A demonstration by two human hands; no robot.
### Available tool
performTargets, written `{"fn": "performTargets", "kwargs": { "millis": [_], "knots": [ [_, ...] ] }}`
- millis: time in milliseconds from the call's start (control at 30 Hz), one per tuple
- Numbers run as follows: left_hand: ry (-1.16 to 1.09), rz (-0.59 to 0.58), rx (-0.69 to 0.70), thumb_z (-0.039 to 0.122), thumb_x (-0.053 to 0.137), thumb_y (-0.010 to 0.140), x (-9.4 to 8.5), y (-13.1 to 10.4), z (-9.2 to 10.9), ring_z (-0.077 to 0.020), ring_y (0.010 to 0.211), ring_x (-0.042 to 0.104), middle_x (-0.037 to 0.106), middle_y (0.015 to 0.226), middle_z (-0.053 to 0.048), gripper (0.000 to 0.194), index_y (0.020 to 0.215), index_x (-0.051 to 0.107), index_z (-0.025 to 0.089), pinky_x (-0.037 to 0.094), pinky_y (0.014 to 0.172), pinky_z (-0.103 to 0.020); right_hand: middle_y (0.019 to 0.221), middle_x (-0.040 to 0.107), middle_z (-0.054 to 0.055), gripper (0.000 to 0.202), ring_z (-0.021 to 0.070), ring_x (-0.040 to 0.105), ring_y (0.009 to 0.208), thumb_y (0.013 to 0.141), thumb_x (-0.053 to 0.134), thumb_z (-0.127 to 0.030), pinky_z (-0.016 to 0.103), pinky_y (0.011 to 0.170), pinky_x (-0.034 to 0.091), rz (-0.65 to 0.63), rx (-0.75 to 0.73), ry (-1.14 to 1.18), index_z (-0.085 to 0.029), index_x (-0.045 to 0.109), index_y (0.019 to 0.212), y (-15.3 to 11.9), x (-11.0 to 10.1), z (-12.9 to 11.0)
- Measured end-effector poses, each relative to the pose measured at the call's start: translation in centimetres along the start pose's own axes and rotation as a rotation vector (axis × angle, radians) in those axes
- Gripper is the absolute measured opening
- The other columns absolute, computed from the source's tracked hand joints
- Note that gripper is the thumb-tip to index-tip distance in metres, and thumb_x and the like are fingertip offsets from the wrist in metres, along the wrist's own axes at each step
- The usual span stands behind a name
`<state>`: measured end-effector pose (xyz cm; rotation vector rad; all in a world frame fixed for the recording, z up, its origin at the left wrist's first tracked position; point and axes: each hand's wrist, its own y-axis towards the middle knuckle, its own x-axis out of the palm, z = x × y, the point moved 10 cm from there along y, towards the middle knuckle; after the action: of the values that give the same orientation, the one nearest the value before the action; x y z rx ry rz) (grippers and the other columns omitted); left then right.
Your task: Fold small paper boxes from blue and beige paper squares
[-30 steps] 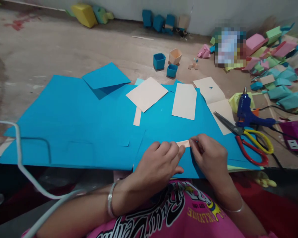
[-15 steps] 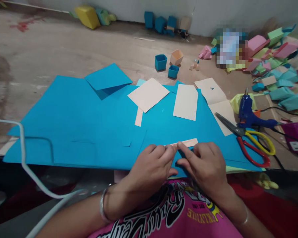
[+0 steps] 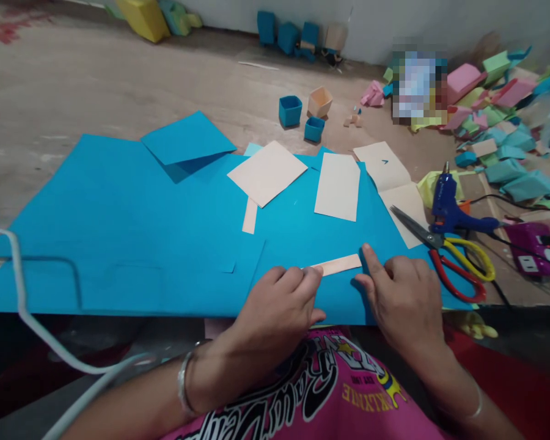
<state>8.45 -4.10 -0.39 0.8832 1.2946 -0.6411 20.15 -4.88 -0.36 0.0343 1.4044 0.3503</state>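
Note:
A narrow peach paper strip (image 3: 342,264) lies on the large blue sheet (image 3: 119,214). My left hand (image 3: 284,299) presses the strip's left end with curled fingertips. Just beyond the strip's right end is my right hand (image 3: 398,293), index finger and thumb apart, other fingers bent, holding nothing. Farther back on the blue sheet are a peach square (image 3: 268,173), a second strip (image 3: 250,215) partly under it, a peach rectangle (image 3: 338,186) and a folded blue piece (image 3: 190,139).
Scissors (image 3: 437,241) with red and yellow handles and a blue glue gun (image 3: 447,201) with a cord lie at the right. Small paper boxes (image 3: 290,111) stand behind. Colourful paper pieces (image 3: 513,153) are heaped at the far right. A white tube (image 3: 22,293) crosses the left.
My right hand has slid right along the strip and off its end, uncovering more of it. My left hand stays on the strip. The whole view has shifted slightly.

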Motion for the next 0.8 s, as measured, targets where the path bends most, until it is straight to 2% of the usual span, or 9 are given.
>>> {"fn": "performTargets", "kwargs": {
  "millis": [100, 167, 367, 433, 633, 733, 800],
  "knots": [
    [-0.010, 0.000, -0.012, 0.057, 0.063, 0.083, -0.1, 0.1, -0.1, -0.0191, 0.077, 0.052, 0.068, 0.101, -0.005, 0.058, 0.117, 0.065, 0.010, 0.036, 0.065, -0.034, 0.076, 0.045, 0.007, 0.047, 0.0213, 0.030, 0.073, 0.096, 0.045, -0.048, 0.035, 0.063, 0.015, -0.017, -0.071, 0.089, -0.022, 0.059, 0.133, -0.3, -0.2, -2.1],
    [-0.011, -0.001, -0.016, 0.058, 0.066, 0.079, -0.2, 0.1, -0.2, -0.0188, 0.076, 0.052, 0.068, 0.101, -0.004, 0.059, 0.115, 0.066, 0.011, 0.036, 0.064, -0.034, 0.074, 0.044, 0.006, 0.042, 0.0210, 0.030, 0.072, 0.096, 0.046, -0.044, 0.035, 0.063, 0.015, -0.033, -0.088, 0.100, -0.024, 0.061, 0.130, -0.5, -0.1, -2.5],
    [0.004, 0.000, 0.001, 0.058, 0.062, 0.083, -0.2, 0.1, -0.1, -0.0190, 0.079, 0.052, 0.068, 0.104, -0.006, 0.060, 0.118, 0.065, 0.009, 0.037, 0.065, -0.033, 0.066, 0.042, 0.004, 0.034, 0.0206, 0.030, 0.070, 0.095, 0.054, -0.036, 0.035, 0.061, 0.014, 0.003, -0.008, -0.027, -0.018, 0.068, 0.120, -0.7, -0.6, 0.5],
    [0.009, 0.005, 0.005, 0.057, 0.060, 0.085, -0.3, 0.1, -0.1, -0.0191, 0.080, 0.052, 0.068, 0.104, -0.006, 0.060, 0.119, 0.064, 0.008, 0.036, 0.066, -0.033, 0.068, 0.045, 0.005, 0.034, 0.0206, 0.031, 0.070, 0.094, 0.055, -0.035, 0.035, 0.061, 0.015, 0.046, -0.005, -0.011, -0.017, 0.068, 0.119, -0.5, -1.2, 0.6],
    [0.050, -0.035, -0.019, 0.070, 0.046, 0.084, 0.5, 0.3, 0.0, -0.0191, 0.076, 0.049, 0.064, 0.100, -0.007, 0.078, 0.130, 0.056, 0.008, 0.033, 0.063, -0.035, 0.070, 0.050, 0.005, 0.034, 0.0208, 0.037, 0.072, 0.095, 0.054, -0.032, 0.036, 0.063, 0.019, 0.027, -0.135, 0.199, -0.015, 0.065, 0.122, 0.5, -0.9, -3.0],
    [0.058, -0.035, -0.043, 0.075, 0.041, 0.081, 0.9, 0.7, 0.1, -0.0194, 0.077, 0.048, 0.064, 0.099, -0.007, 0.087, 0.136, 0.052, 0.008, 0.033, 0.063, -0.036, 0.069, 0.051, 0.004, 0.033, 0.0207, 0.037, 0.072, 0.094, 0.055, -0.030, 0.036, 0.063, 0.019, 0.022, -0.137, 0.187, -0.013, 0.066, 0.120, 0.8, -0.6, -3.5],
    [0.068, -0.028, -0.053, 0.076, 0.041, 0.081, 0.8, 0.7, 0.2, -0.0196, 0.078, 0.048, 0.064, 0.099, -0.008, 0.087, 0.133, 0.055, 0.008, 0.035, 0.065, -0.036, 0.069, 0.052, 0.004, 0.032, 0.0205, 0.038, 0.072, 0.094, 0.054, -0.030, 0.036, 0.063, 0.019, 0.019, -0.132, 0.182, -0.014, 0.066, 0.119, 0.9, -0.6, -3.4]
  ]
}}
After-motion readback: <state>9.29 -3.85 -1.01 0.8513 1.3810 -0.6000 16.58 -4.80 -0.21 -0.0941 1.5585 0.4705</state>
